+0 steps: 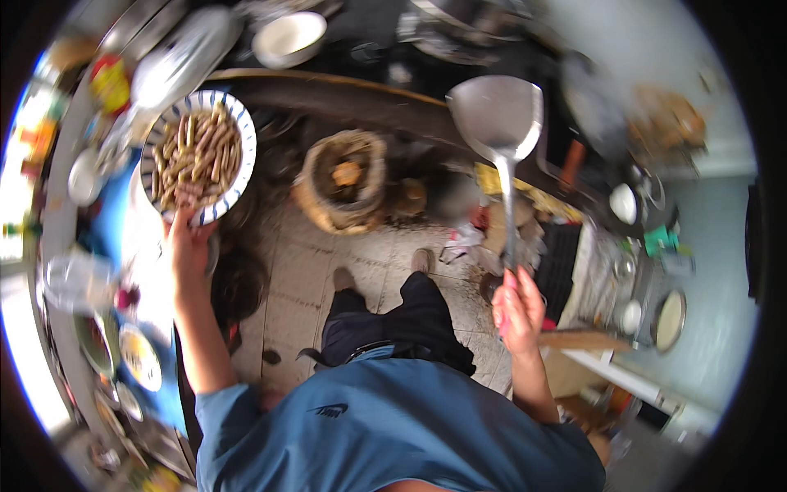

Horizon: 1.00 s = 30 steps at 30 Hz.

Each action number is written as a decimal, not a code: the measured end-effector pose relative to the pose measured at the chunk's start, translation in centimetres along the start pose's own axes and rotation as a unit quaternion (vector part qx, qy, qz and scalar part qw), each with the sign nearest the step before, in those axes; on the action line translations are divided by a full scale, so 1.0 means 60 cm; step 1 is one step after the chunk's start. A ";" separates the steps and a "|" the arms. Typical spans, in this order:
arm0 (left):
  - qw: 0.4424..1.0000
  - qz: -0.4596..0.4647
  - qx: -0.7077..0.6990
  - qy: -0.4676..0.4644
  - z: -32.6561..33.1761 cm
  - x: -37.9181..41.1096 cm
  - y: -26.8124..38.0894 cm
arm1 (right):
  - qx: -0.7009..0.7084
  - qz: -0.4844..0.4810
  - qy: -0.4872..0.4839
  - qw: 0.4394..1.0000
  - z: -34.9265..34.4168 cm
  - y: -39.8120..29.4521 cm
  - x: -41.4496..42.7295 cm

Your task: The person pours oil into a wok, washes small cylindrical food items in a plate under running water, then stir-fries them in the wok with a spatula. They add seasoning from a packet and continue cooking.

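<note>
My left hand [189, 241] grips the near rim of a white plate [247, 138] with blue stripes around its edge. Heaped on the plate are cut pieces of food, brownish green and long like cooked beans [200, 154]. On the right, my right hand [520, 310] is closed around the handle of a metal wok spatula [497, 117]. Its broad blade points away from me, over the edge of the dark counter, and no food shows on it. Pink shows on the handle between my fingers.
A white bowl [289, 40] stands on the dark counter [363, 55] ahead. Below it on the tiled floor sits a round basket-like container [338, 215]. Left, a blue-topped surface [117, 215] holds a clear plastic jug [80, 283] and dishes. A wooden board [584, 339] juts out at right.
</note>
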<state>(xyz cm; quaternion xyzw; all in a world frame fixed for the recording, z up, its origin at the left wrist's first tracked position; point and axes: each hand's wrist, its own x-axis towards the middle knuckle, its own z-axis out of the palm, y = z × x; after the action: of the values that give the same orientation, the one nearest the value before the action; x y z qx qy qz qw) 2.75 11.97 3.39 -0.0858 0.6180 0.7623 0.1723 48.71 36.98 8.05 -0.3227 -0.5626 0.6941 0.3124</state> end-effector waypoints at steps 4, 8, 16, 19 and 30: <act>0.986 -0.049 -0.018 -0.156 0.222 -0.144 -0.006 | 0.027 -0.016 0.062 0.998 -0.094 -0.028 0.003; 0.963 -0.080 -0.004 -0.257 0.449 -0.264 -0.051 | -0.017 -0.062 0.151 0.986 -0.228 -0.051 0.002; 0.915 -0.032 0.021 -0.402 0.924 -0.401 -0.175 | -0.096 -0.055 0.277 0.955 -0.537 -0.130 0.002; 0.909 0.050 0.120 -0.395 1.064 -0.400 -0.219 | -0.081 -0.016 0.290 0.953 -0.602 -0.137 -0.002; 0.566 0.516 0.582 -0.273 1.261 -0.341 -0.265 | -0.061 0.049 0.342 0.937 -0.635 -0.099 -0.001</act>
<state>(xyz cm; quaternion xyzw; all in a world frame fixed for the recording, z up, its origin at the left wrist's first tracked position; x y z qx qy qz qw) 33.76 85.07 12.64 0.5788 0.7905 0.1846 -0.0777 79.64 60.04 7.85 -0.5862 -0.4464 0.5210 0.4309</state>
